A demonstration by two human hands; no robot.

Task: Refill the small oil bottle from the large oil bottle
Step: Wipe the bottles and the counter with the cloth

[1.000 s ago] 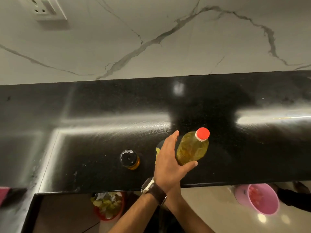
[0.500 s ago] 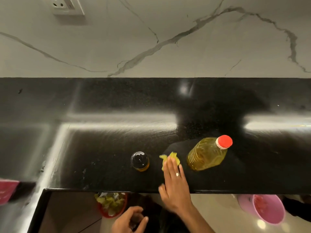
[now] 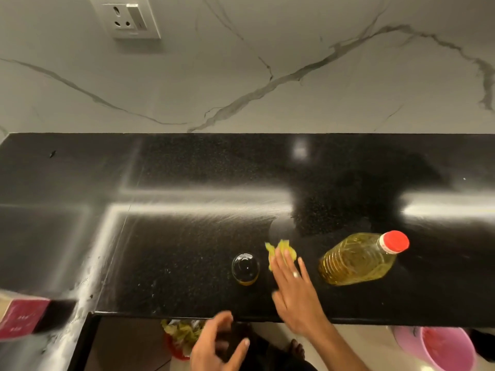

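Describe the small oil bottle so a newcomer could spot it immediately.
Find the black countertop under the marble wall. Near its front edge, the small oil bottle stands just left of the right hand and its yellow cloth. Unlike the large red-capped bottle, it is squat, with a dark domed top.

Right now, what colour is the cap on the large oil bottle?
Red, on the large clear plastic oil bottle; clearest in the head view.
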